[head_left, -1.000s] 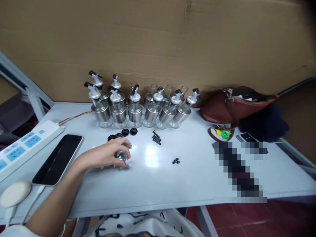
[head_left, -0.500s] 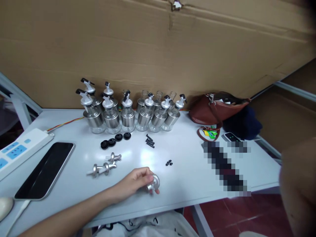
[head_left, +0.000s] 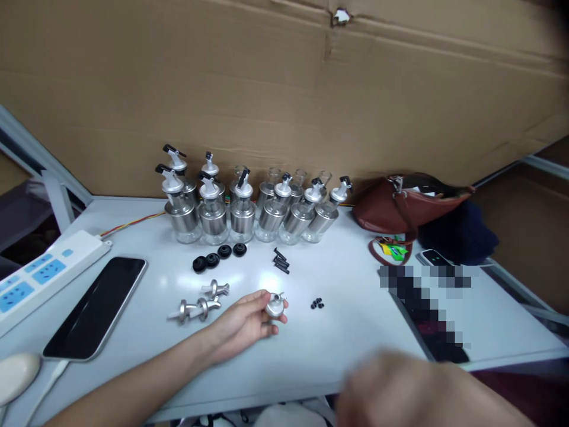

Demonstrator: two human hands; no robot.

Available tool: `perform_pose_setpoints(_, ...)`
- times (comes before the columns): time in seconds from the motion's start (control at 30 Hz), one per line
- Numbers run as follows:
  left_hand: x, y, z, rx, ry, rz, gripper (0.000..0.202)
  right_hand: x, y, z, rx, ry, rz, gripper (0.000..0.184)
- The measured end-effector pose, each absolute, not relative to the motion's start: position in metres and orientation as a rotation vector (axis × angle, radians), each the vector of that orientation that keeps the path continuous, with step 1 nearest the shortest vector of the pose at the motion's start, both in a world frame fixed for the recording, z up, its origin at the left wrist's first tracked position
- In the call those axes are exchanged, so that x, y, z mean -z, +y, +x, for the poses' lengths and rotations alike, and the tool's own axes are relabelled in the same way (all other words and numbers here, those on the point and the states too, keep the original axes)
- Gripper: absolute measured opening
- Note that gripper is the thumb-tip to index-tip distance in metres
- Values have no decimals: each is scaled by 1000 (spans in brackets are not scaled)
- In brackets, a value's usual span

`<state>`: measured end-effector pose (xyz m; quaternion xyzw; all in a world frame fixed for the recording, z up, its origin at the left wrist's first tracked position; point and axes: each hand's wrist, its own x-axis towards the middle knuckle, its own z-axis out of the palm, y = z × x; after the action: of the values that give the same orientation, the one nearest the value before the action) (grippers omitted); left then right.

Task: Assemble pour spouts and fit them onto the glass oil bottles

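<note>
My left hand (head_left: 242,327) is closed on a silver pourer spout (head_left: 274,307), holding it above the white table between thumb and fingers. My right hand (head_left: 391,385) is a blur at the lower right, its fingers smeared by motion. Other silver pourer spouts (head_left: 182,311) lie left of my left hand, with pale tubes sticking out. Farther back are several black ribbed stoppers (head_left: 212,260) and a small heap of thin black levers (head_left: 281,262). To the right of the held spout sits a cluster of tiny black pieces (head_left: 317,303).
Glass bottles with metal bands (head_left: 242,220) stand in rows before the cardboard wall (head_left: 222,89), several topped with pourers. On the left lie a phone (head_left: 95,308) and a power strip (head_left: 48,276). A brown bag (head_left: 386,204) and a pixelated dark object (head_left: 422,314) are on the right.
My left hand has turned the spout so that it faces upward. My right hand has swung in from the right edge toward the table's front. The whole view has shifted slightly.
</note>
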<state>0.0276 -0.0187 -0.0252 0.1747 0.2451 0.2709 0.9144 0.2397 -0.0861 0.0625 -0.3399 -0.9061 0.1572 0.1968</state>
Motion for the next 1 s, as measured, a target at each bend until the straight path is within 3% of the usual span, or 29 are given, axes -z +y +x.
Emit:
perform_pose_setpoints(0.17, 29, -15, 27, -611, 514, 302, 31, -39, -19, 217, -162, -2185, -904, 28)
perform_pose_setpoints(0.67, 20, -14, 27, -329, 469, 319, 37, -17, -15, 211, -635, -2277, -827, 27)
perform_pose_setpoints(0.9, 30, -21, 29, -358, 474, 413, 57, -8, -14, 213, -505, -2317, -937, 32)
perform_pose_setpoints(1.0, 30, -27, 31, -428, 494, 509, 57, -8, -11, 216, -395, -2317, -960, 35)
